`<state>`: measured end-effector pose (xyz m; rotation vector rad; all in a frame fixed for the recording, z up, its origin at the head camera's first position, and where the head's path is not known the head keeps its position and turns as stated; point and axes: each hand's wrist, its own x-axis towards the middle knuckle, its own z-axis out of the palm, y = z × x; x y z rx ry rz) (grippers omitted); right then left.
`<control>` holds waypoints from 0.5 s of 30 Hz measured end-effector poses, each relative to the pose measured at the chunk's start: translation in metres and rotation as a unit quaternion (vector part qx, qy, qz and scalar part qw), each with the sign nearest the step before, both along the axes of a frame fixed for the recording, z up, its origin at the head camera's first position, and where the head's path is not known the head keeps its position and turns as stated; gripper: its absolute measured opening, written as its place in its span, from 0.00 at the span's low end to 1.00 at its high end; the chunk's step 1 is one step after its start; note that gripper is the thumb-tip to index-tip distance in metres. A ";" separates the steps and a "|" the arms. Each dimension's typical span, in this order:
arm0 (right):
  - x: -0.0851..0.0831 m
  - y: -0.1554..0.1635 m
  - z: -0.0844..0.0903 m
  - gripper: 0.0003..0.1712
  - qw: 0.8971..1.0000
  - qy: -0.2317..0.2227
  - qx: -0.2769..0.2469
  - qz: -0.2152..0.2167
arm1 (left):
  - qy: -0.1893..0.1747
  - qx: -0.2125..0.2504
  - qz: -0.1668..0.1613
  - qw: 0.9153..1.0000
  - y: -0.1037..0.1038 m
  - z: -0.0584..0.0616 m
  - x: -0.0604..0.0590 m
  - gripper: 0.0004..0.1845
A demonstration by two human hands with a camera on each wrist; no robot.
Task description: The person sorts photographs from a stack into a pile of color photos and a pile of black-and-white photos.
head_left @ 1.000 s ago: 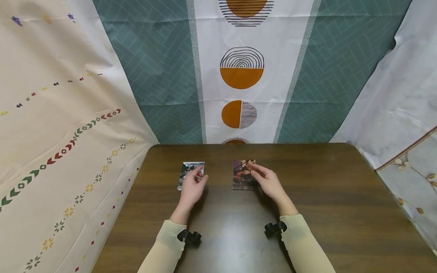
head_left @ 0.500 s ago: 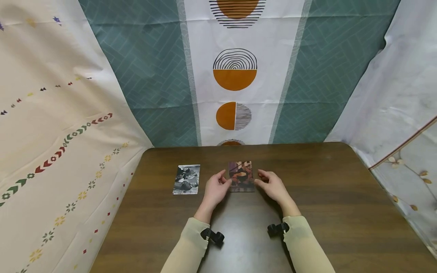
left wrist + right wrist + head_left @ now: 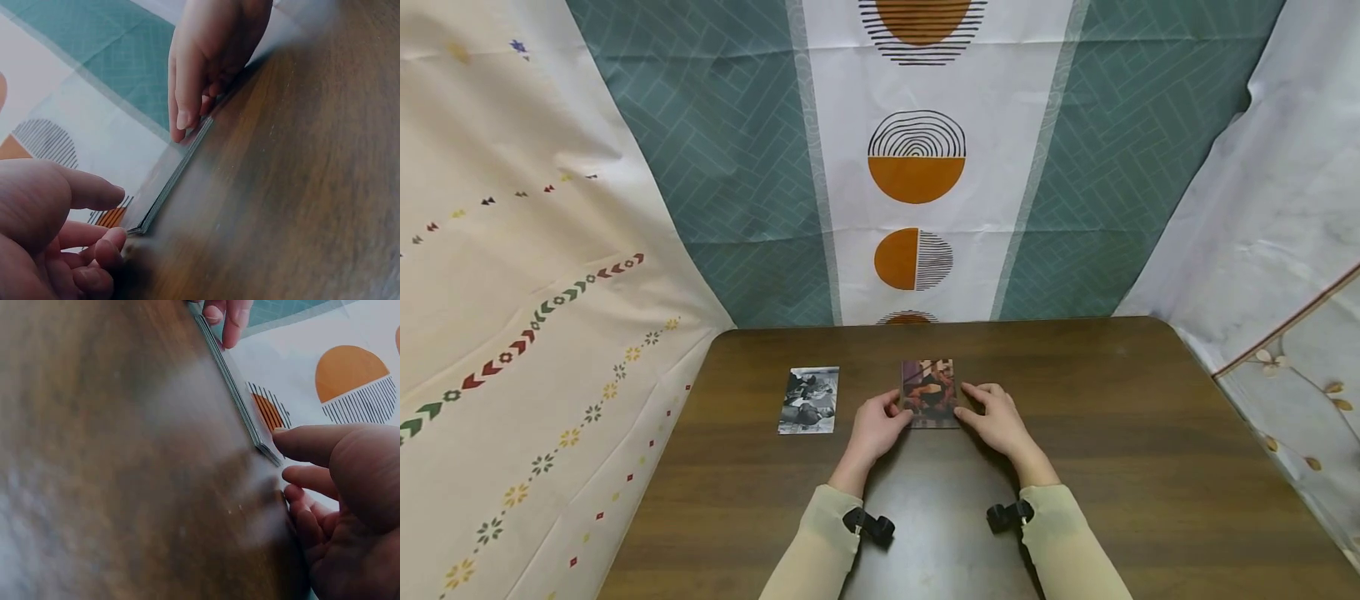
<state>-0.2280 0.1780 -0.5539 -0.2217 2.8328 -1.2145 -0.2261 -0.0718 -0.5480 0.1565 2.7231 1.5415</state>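
Observation:
A small stack of picture cards [image 3: 931,396], its top a dark, reddish print, lies flat on the wooden table between both hands. The layered edge of the stack [image 3: 234,387] shows in the right wrist view. At its left side, the left hand [image 3: 876,427] has its thumb out and the other fingers loosely bent, the fingertips very near the stack's corner [image 3: 142,229]. The right hand [image 3: 996,423] is at the right side, its thumb tip at the top corner and its fingers bent beside it. Neither hand visibly pinches the stack.
A black-and-white picture card [image 3: 808,401], perhaps on others, lies to the left on the brown wooden table [image 3: 1075,400]. A patterned green and white cloth [image 3: 917,250] hangs behind the table's far edge. Light cloths hang at both sides.
The left hand has left the black-and-white picture and moved right to the stack's left side. The right hand has drawn back from over the stack to its right edge.

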 end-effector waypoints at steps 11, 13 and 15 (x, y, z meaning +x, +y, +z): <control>0.003 -0.005 -0.001 0.34 1.000 0.009 0.014 -0.007 | -0.013 -0.026 -0.016 0.999 0.002 0.002 0.004 0.26; 0.003 -0.006 -0.001 0.34 1.000 0.010 0.016 -0.006 | -0.011 -0.033 -0.012 0.999 0.002 0.002 0.004 0.25; 0.003 -0.006 -0.001 0.33 1.000 0.014 0.016 -0.004 | -0.010 -0.040 -0.008 0.999 0.002 0.002 0.003 0.25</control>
